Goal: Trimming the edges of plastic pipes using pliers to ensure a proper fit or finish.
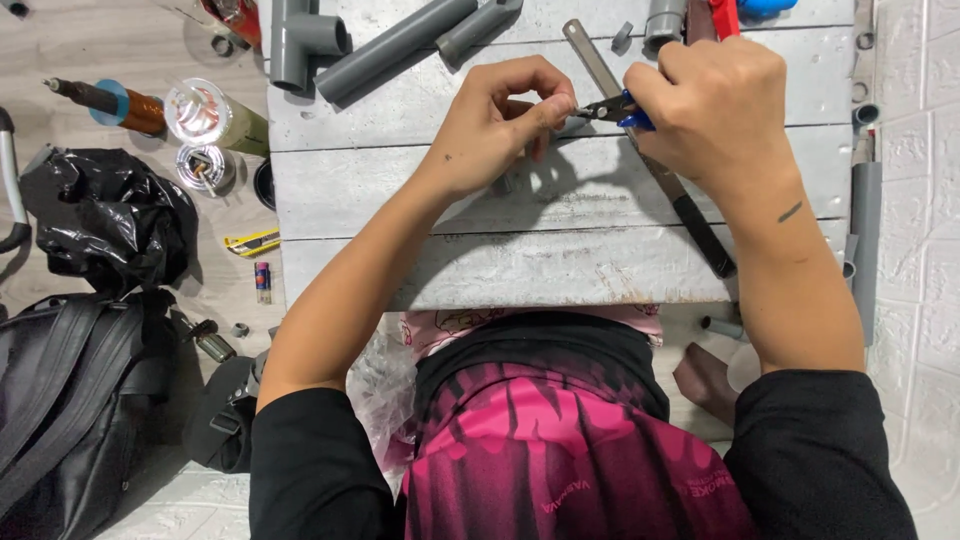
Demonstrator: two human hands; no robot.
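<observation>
Two hands over grey board (pixel 560 215): right hand (pixel 715 105) clenches blue-handled pliers (pixel 615 108), left hand (pixel 500 125) pinches small part (unclear).

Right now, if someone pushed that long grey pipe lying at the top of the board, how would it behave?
The grey pipe looks like rigid plastic tubing, so it would probably stay stiff and feel light for its size. Being round and lying loose on the flat board, it would likely roll, perhaps stopped by the tee fitting beside it.
</observation>
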